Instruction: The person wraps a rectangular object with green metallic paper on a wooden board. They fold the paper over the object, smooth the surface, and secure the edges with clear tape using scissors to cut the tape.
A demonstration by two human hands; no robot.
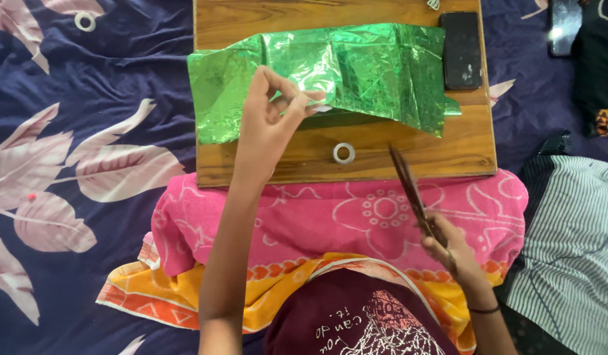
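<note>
On wooden board (pixel 304 164): green foil (pixel 369 72).

On the wooden board (pixel 461 141) a black phone (pixel 461 50) lies at its far right corner and a white tape ring (pixel 344 153) near its front edge, while a pink cloth (pixel 356 217) spreads beneath it and another white ring (pixel 85 21) lies far left on the floral bedsheet (pixel 87 151).
</note>
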